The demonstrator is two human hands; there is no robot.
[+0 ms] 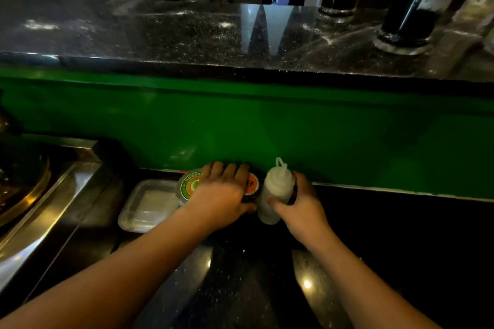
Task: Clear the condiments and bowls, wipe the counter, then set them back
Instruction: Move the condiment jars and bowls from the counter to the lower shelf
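Observation:
On the low black counter (pixel 401 235), against the green wall, my left hand (pixel 222 195) grips a dark round container with an orange lid (pixel 252 184) from above, fingers curled over its far rim. Left of it stands a round tub with a green and orange label (pixel 188 184), partly hidden by that hand. My right hand (pixel 302 203) holds a white squeeze bottle (pixel 275 189) upright, thumb across its front, its capped nozzle pointing up. A clear rectangular lidded box (pixel 147 204) lies further left.
A raised speckled stone ledge (pixel 187 32) runs across above the green wall (pixel 294 128), with dark sauce bottles (pixel 417 5) at its right end. A steel sink or basin edge (pixel 45 208) lies at the left. Bare black counter stretches to the right.

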